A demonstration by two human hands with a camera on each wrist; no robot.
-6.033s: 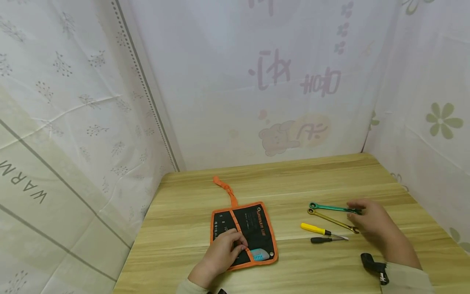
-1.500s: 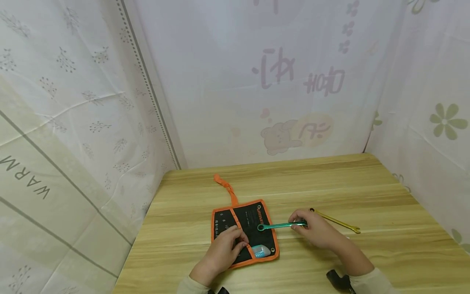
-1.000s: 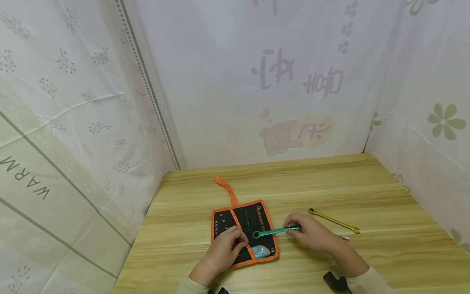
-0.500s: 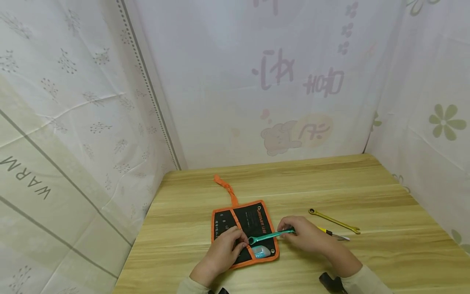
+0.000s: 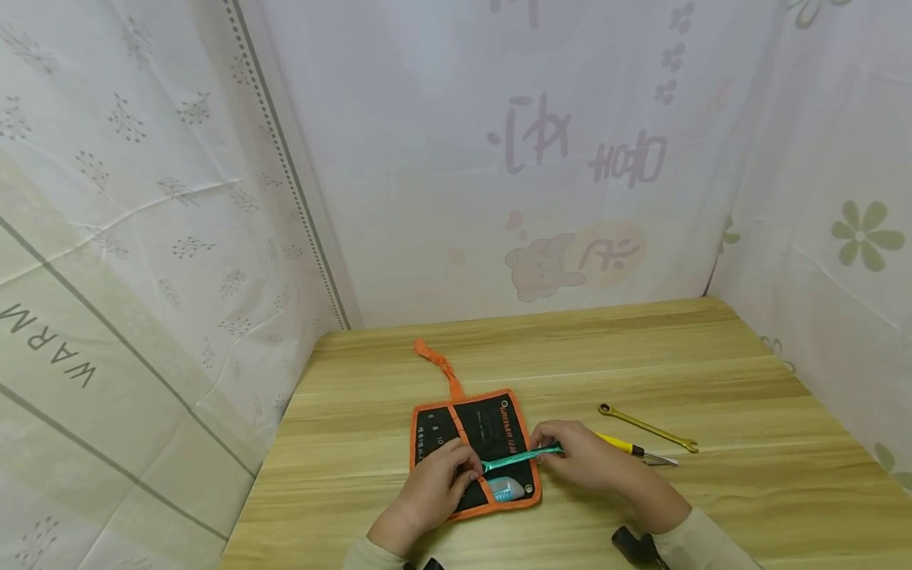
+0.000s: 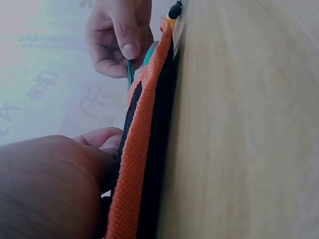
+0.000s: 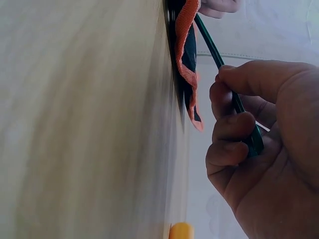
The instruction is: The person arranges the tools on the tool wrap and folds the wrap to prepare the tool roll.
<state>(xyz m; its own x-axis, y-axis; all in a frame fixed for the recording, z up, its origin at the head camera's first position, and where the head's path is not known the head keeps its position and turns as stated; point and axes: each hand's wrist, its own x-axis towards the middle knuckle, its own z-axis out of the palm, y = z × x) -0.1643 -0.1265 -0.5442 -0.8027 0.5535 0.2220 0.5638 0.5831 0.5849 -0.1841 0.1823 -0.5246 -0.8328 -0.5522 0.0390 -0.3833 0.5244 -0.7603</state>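
Observation:
A black tool pouch with orange trim [image 5: 492, 412] lies on the table. My left hand [image 5: 436, 484] pinches the orange edge of its pocket. My right hand [image 5: 587, 459] holds a green ratchet wrench [image 5: 514, 458] by one end; its other end is at the pocket edge, beside my left fingertips and partly hidden by them. In the right wrist view the right hand [image 7: 271, 124] has thumb and fingers around the green wrench [image 7: 211, 46]. A grey and turquoise tool [image 5: 507, 489] sticks out of the pocket below the wrench.
A yellow wrench [image 5: 648, 427] lies at the right. Nearer lies a screwdriver with a yellow handle [image 5: 618, 443], partly behind the right hand. An orange strap [image 5: 445, 368] extends from the pouch towards the back of the wooden table [image 5: 570, 340]. Patterned cloth hangs around the table.
The right hand has brought the green wrench from the right over to the pouch, its ring end now at the pocket edge. The left hand keeps its grip there. The yellow screwdriver handle has come into sight again.

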